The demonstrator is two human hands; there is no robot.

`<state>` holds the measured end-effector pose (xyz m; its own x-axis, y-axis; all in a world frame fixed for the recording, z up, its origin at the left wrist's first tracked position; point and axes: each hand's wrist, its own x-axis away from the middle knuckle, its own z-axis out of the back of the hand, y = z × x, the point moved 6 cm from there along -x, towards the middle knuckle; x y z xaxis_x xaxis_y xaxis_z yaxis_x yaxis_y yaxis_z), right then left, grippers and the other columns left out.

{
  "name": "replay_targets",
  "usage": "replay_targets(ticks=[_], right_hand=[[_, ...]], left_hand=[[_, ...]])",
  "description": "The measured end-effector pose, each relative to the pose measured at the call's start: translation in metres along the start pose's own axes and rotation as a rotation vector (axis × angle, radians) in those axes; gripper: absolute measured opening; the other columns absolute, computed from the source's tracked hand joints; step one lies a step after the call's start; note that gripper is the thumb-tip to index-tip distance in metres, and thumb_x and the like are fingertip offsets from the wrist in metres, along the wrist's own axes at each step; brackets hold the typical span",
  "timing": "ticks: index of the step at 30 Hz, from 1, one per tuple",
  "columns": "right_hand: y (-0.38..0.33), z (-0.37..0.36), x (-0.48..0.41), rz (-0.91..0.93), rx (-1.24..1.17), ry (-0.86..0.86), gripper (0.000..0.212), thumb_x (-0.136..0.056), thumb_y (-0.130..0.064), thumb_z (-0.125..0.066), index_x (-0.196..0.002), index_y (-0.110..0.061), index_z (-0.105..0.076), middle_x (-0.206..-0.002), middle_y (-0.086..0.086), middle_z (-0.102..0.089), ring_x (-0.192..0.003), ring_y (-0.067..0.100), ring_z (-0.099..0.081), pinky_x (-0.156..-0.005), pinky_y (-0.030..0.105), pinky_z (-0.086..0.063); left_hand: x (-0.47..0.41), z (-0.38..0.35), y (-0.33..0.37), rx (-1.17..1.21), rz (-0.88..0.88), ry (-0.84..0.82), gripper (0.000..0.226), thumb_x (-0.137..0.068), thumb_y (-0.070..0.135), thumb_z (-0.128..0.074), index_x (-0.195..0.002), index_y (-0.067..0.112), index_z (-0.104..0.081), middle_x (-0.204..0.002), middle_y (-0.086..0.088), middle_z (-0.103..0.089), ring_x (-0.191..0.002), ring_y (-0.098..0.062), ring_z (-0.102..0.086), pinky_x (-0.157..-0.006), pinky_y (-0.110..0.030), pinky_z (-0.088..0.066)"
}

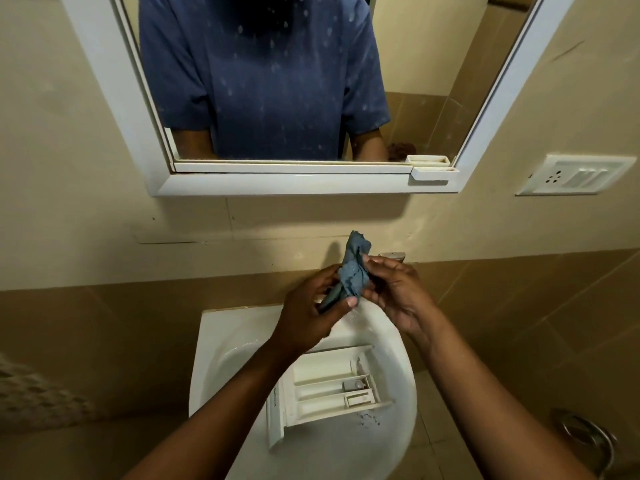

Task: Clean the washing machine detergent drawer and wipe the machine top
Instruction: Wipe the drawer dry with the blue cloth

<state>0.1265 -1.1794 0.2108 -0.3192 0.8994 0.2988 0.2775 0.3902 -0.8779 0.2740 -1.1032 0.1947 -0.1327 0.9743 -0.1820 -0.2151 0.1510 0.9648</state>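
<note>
Big white-framed mirror (277, 183) on the beige wall, spotted with water marks, and under it the white sink (214, 341) with the detergent drawer (329, 379) lying in the basin, compartments up, the print on its front panel too blurred to read. Above it both hands are together on a bunched grey-blue cloth (353, 271), the left hand (308, 317) gripping its lower end and the right hand (394, 289) pinching its side.

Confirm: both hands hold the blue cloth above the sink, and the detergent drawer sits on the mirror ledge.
One error: the head view shows the detergent drawer lying in the sink, not on the mirror ledge. The left hand and right hand do hold the blue cloth above it.
</note>
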Motion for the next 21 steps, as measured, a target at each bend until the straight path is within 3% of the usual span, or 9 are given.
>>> replay_targets(ticks=[4,10,13,15,19,21], right_hand=[[0.014,-0.008,0.001,-0.085,-0.121,-0.037,0.032,-0.081,-0.007,-0.071,-0.109,0.008,-0.067,-0.095,0.019,-0.073,-0.072,0.021,-0.073,-0.064,0.032,-0.064],[0.017,-0.019,0.005,-0.046,-0.026,-0.086,0.013,-0.090,-0.004,-0.067,-0.100,0.003,-0.071,-0.084,0.013,-0.075,-0.064,0.016,-0.071,-0.063,0.031,-0.064],[0.019,-0.018,0.002,-0.034,0.064,-0.113,0.026,-0.078,-0.013,-0.075,-0.100,0.000,-0.073,-0.092,0.017,-0.075,-0.070,0.021,-0.072,-0.075,0.041,-0.063],[0.020,-0.017,0.000,-0.038,0.083,-0.110,0.027,-0.077,-0.016,-0.076,-0.099,-0.001,-0.074,-0.094,0.017,-0.075,-0.072,0.022,-0.072,-0.076,0.042,-0.063],[0.024,-0.021,0.000,-0.011,0.129,-0.116,0.027,-0.078,-0.016,-0.077,-0.100,0.000,-0.075,-0.099,0.024,-0.073,-0.075,0.026,-0.070,-0.073,0.040,-0.064],[0.022,-0.024,0.000,0.031,0.218,-0.127,0.027,-0.080,-0.016,-0.078,-0.101,0.000,-0.075,-0.101,0.026,-0.073,-0.079,0.029,-0.070,-0.075,0.042,-0.062]], left_hand=[[0.008,0.009,0.000,0.016,-0.053,0.070,0.055,-0.091,0.013,-0.076,-0.128,0.047,-0.054,-0.111,0.024,-0.071,-0.094,0.004,-0.068,-0.072,-0.012,-0.054],[0.019,0.010,0.000,0.093,-0.045,0.034,0.043,-0.090,0.022,-0.077,-0.130,0.027,-0.065,-0.113,0.017,-0.074,-0.101,-0.001,-0.070,-0.080,-0.016,-0.054],[0.013,0.019,-0.017,0.270,0.111,0.069,0.026,-0.093,0.026,-0.069,-0.118,0.021,-0.073,-0.111,0.001,-0.078,-0.102,-0.015,-0.073,-0.084,-0.031,-0.058],[0.008,0.028,-0.025,0.250,0.156,0.068,0.020,-0.094,0.027,-0.065,-0.109,0.020,-0.077,-0.106,-0.003,-0.079,-0.099,-0.018,-0.074,-0.085,-0.039,-0.059],[0.005,0.027,-0.022,0.219,0.188,-0.016,0.038,-0.089,0.038,-0.065,-0.114,0.011,-0.075,-0.105,-0.004,-0.079,-0.101,-0.021,-0.074,-0.085,-0.035,-0.060],[0.003,0.032,-0.025,0.157,0.186,-0.023,0.040,-0.089,0.040,-0.065,-0.111,0.008,-0.076,-0.102,-0.007,-0.079,-0.099,-0.027,-0.075,-0.084,-0.040,-0.060]])
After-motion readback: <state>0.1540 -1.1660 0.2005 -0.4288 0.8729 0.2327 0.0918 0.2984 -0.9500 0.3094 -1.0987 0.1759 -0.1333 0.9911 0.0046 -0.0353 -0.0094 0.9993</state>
